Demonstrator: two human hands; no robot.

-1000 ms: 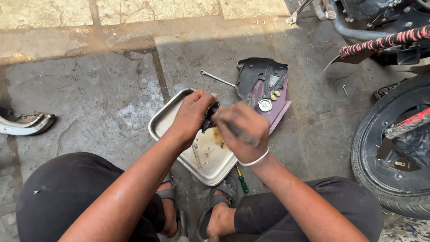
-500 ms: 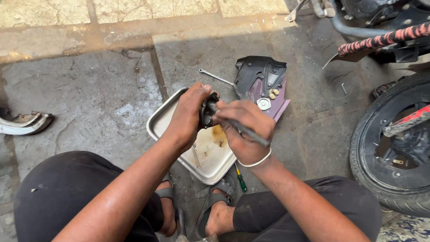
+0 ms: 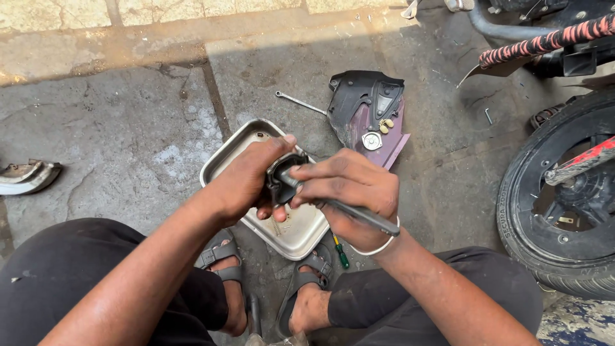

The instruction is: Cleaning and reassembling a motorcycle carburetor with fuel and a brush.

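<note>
the left hand [image 3: 246, 179] is wrapped tight around a small black part [image 3: 282, 179], holding it just above the metal tray [image 3: 237, 144] on the concrete floor [image 3: 128, 128], while the right hand [image 3: 349, 189] is closed around a dark grey tool [image 3: 359, 216] whose tip meets the part. beyond the tray lie a wrench [image 3: 300, 102] and a dark panel [image 3: 368, 106] carrying small fittings, a green-handled screwdriver [image 3: 341, 253] rests by the sandalled feet, and a tyre [image 3: 551, 198] stands to the right.
</note>
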